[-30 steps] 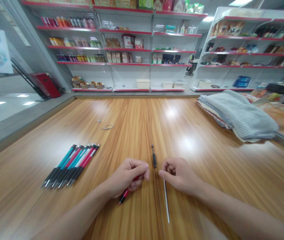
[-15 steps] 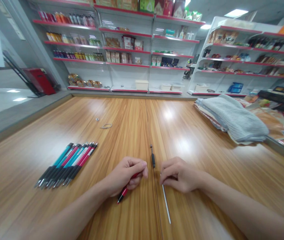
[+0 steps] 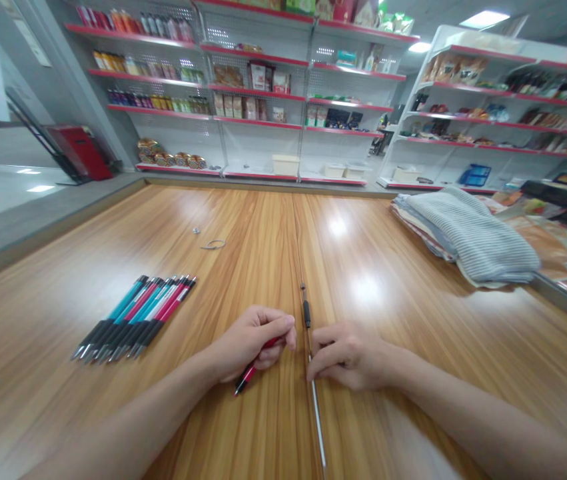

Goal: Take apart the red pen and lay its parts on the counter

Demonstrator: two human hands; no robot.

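Hands rest close together on the wooden table [image 3: 413, 313]. Left hand [image 3: 250, 341] is closed round a red pen barrel [image 3: 244, 383]; right hand [image 3: 348, 353] pinches the upper end of a thin white refill [image 3: 318, 420] lying on the wood. Refill looks light, bendy, easily kinked: grip near an end. Barrel looks rigid, smooth: hold mid-body.

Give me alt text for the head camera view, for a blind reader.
Left hand grips a red pen barrel with a black tip; right hand pinches a thin white refill rod, over a glossy wooden table. A small black pen part lies just beyond the hands, a row of teal and red pens further left.
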